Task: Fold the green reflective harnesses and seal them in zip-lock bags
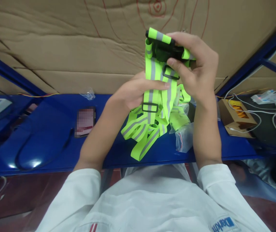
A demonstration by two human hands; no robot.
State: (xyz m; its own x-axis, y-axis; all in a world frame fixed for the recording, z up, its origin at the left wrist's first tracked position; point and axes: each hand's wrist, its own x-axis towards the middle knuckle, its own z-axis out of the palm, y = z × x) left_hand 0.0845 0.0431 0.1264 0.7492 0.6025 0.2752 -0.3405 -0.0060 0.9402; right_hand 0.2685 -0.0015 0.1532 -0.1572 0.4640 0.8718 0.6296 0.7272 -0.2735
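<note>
A bundle of neon yellow-green straps [153,69] with grey reflective stripes hangs from both hands, its lower loops over the blue table. My right hand [197,61] is closed on the upper end, thumb and fingers around a black buckle [164,51]. My left hand [140,88] wraps the straps lower down, thumb across their front and the other fingers hidden behind. One black slider [171,72] sits beside my right thumb, another [149,107] below my left thumb. Behind the hanging loops lie clear plastic bags [184,138], with yellow-green material in one.
On the blue table [48,129] a phone [85,122] lies left of my left forearm, near a black cable [67,140]. An open cardboard box [237,117] and white cables [275,109] are at the right. Cardboard [62,42] stands behind the table.
</note>
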